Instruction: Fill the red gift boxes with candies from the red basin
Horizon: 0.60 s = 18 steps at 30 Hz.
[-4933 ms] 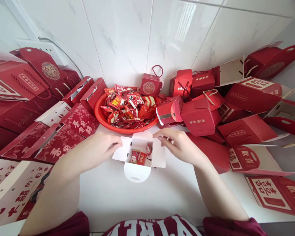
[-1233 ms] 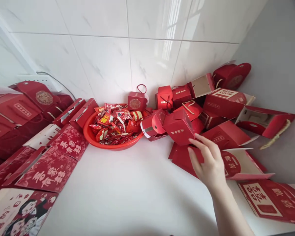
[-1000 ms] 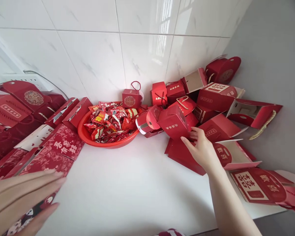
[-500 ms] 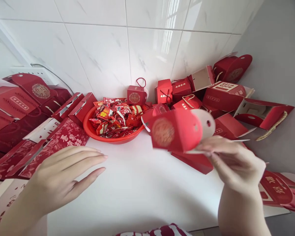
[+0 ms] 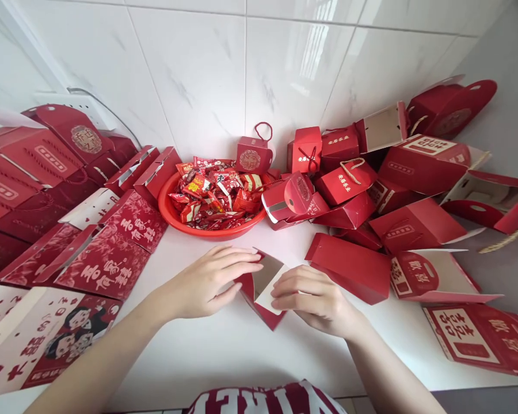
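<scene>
A small red gift box with its top open stands on the white table between my hands, its pale inside facing up. My right hand has curled fingers gripping the box's right-hand flap. On the other side, my left hand stretches its fingers over the left edge, the fingertips at the rim and the thumb apart. My fingers cover parts of the box's top and sides.
Beyond my hands, a red plastic basin holds wrapped sweets, with a small corded box on them. Red boxes crowd the right side. Patterned boxes stand in rows at left. A tiled wall closes the back.
The box in my right hand has come down from mid-air onto the table, nearer me. My left hand has moved right to its edge. The camera view has shifted slightly.
</scene>
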Each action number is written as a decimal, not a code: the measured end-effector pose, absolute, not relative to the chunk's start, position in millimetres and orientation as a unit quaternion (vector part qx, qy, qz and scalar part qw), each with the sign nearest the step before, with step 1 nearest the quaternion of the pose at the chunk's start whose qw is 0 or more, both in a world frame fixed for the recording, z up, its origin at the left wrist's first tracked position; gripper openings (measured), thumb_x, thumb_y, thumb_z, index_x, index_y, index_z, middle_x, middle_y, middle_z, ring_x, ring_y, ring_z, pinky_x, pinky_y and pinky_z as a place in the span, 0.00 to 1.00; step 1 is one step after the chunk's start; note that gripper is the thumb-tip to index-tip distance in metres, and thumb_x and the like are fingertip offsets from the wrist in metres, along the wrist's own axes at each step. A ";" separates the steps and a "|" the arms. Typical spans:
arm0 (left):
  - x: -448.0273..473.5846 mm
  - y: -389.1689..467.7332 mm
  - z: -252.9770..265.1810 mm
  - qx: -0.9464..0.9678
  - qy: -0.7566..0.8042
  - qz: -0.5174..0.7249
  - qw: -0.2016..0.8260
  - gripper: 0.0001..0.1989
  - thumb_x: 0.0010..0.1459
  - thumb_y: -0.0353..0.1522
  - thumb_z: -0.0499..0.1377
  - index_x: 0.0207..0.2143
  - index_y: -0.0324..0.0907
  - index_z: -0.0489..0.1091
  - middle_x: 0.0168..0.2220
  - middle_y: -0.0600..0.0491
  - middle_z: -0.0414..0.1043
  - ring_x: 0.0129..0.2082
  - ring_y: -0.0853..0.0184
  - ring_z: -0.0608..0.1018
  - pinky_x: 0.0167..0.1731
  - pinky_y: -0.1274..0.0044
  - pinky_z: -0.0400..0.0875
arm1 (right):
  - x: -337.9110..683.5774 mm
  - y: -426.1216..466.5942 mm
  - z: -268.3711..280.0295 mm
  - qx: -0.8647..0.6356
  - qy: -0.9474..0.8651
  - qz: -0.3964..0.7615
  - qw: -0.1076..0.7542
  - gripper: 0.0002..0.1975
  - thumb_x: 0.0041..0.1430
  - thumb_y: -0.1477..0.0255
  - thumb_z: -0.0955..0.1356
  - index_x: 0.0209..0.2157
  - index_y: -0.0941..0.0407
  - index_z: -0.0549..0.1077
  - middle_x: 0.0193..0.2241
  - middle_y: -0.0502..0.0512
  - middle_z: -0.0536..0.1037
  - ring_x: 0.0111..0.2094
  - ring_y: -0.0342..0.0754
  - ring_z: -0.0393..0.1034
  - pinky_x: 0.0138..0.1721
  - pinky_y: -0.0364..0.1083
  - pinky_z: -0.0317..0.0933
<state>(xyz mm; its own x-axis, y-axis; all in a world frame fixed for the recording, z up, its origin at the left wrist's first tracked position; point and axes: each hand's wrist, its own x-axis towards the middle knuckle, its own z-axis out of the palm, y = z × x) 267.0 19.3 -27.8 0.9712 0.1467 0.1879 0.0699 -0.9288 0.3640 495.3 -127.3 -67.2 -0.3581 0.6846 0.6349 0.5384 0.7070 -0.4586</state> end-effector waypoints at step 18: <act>260.0 22.1 -68.5 0.966 0.062 0.060 0.244 0.15 0.63 0.31 0.54 0.51 0.45 0.72 0.52 0.52 0.74 0.51 0.61 0.72 0.52 0.70 0.64 | 509.8 -126.4 -88.0 -0.507 -0.791 0.171 0.297 0.17 0.68 0.77 0.61 0.56 0.54 0.69 0.54 0.58 0.75 0.57 0.51 0.66 0.56 0.54 0.63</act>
<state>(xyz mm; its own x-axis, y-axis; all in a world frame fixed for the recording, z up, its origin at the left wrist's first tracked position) 260.0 22.1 -68.5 0.9850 0.1499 0.0857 0.0913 -0.8735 0.4782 509.8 -126.4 -88.0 -0.3102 0.9032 0.2966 0.7007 0.4281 -0.5708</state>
